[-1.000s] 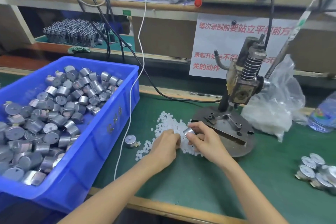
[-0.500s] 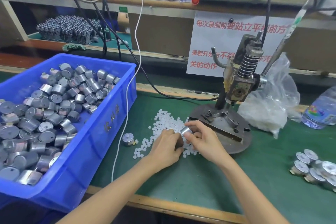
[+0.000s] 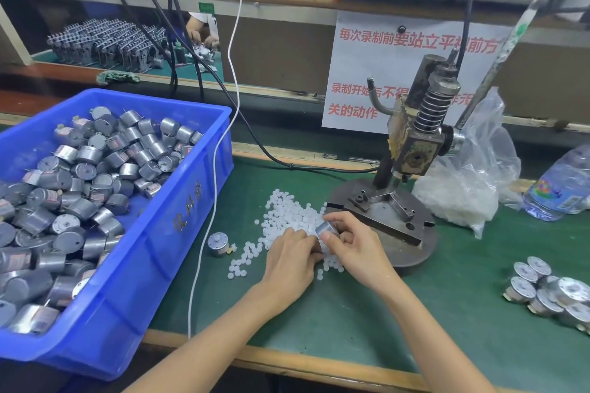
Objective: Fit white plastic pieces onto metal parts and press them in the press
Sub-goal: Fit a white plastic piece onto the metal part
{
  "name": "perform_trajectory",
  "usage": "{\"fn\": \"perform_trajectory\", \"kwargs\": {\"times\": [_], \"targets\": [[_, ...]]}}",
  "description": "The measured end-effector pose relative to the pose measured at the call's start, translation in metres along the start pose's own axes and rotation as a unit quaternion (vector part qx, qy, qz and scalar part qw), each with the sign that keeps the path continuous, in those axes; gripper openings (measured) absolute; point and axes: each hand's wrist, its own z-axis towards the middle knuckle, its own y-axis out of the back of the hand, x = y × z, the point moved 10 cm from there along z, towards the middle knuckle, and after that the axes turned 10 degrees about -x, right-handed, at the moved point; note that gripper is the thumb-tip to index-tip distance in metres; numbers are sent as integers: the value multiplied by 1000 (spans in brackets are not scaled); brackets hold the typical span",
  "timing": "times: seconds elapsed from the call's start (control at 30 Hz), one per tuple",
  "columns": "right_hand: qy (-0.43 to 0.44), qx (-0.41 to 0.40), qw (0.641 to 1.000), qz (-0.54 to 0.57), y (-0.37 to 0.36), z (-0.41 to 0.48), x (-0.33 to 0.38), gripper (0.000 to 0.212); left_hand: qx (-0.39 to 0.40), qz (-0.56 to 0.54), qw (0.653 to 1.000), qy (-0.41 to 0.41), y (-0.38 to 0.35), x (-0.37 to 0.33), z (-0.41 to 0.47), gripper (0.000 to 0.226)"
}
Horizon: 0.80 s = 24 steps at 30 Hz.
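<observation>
Metal motor (image 3: 326,228) pinched between thumb and fingertips of right hand (image 3: 354,249), left hand (image 3: 290,258) fingers curled against its end, their grip hidden, both over white plastic pieces (image 3: 284,210).

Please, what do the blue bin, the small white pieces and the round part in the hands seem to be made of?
Blue bin: likely moulded plastic, smooth with a slight sheen; its even colour and thick rim suggest this.
White pieces: probably plastic, matte and slightly translucent.
Round part, gripped by the right hand: metal, silvery, with bright reflections on its side.
</observation>
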Motion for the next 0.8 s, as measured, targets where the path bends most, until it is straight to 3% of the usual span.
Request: {"fn": "perform_trajectory", "kwargs": {"times": [0.17, 0.33, 0.53, 0.67, 0.8], "targets": [[39, 11, 998, -38, -4, -13, 1, 24, 13, -17, 1000, -10, 2, 13, -1, 18], [84, 40, 992, -90, -20, -25, 1, 24, -23, -35, 999, 9, 7, 24, 1, 13], [96, -15, 991, -96, -18, -23, -2, 20, -53, -52, 997, 24, 18, 39, -13, 10], [118, -66, 984, -118, -17, -24, 4, 12, -90, -40, 992, 75, 29, 54, -15, 7], [99, -57, 985, -131, -22, -16, 1, 9, -89, -41, 992, 74, 29, 54, -17, 6]]}}
